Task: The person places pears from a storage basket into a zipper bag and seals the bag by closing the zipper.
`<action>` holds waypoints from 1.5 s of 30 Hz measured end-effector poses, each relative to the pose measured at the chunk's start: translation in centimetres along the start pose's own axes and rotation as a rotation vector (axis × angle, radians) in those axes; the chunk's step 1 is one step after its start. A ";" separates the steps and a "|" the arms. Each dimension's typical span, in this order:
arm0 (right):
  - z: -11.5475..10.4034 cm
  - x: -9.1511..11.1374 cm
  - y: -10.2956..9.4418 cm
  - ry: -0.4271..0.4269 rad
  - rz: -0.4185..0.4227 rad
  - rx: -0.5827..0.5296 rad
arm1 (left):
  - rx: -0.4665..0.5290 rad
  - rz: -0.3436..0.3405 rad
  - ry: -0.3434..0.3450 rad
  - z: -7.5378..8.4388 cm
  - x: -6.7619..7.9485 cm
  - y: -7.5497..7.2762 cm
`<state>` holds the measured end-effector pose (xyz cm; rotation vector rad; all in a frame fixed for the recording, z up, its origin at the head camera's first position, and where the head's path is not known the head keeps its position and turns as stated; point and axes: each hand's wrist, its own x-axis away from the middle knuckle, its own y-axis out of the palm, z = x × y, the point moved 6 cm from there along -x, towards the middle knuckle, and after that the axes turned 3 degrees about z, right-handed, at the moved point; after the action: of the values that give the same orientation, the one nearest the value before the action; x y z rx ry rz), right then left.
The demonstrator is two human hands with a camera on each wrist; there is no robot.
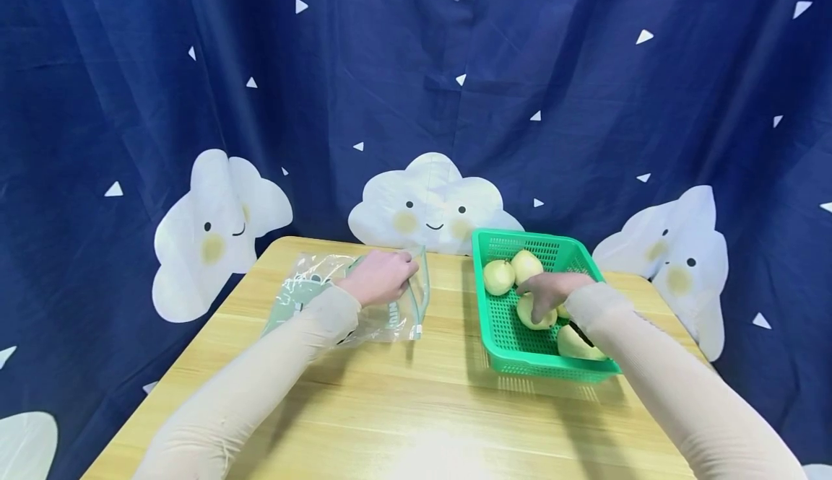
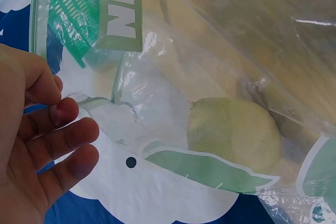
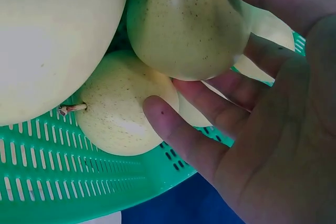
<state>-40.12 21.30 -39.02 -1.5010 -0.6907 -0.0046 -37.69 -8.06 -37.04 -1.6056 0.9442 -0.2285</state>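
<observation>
At the left of the table my left hand pinches the edge of a clear zip bag with green print, beside its slider strip. A pale yellow pear shows through the film in the left wrist view. On the right, my right hand reaches into a green plastic basket. Its thumb and fingers curl round one pale pear, whose stem end faces the wrist camera. Another pear with a brown stem lies just beside it, one fingertip overlapping it in this view.
More pears lie in the basket, including one at the back left, one behind it and one at the near right. A blue curtain with white clouds hangs behind the wooden table.
</observation>
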 end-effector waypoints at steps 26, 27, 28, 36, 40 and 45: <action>-1.2 0.0 1.1 -0.004 0.032 0.029 | -0.018 -0.013 0.010 0.7 0.3 0.2; -1.3 0.0 1.1 -0.007 0.036 0.033 | -0.023 -0.010 0.011 0.7 0.3 0.2; -1.3 0.0 1.0 -0.009 0.040 0.041 | -0.027 -0.007 0.011 0.7 0.3 0.2; -1.2 0.3 0.9 -0.028 0.065 0.029 | -0.026 -0.009 0.007 0.8 0.3 0.1; -1.1 0.5 0.5 -0.026 0.092 0.026 | -0.017 -0.002 0.008 0.8 0.4 0.0; -1.7 0.5 -0.1 -0.026 0.113 0.020 | -0.022 -0.001 0.008 0.9 0.4 0.0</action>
<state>-39.08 19.99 -38.56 -1.5212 -0.6242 0.1084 -36.88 -7.71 -37.42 -1.6260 0.9552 -0.2263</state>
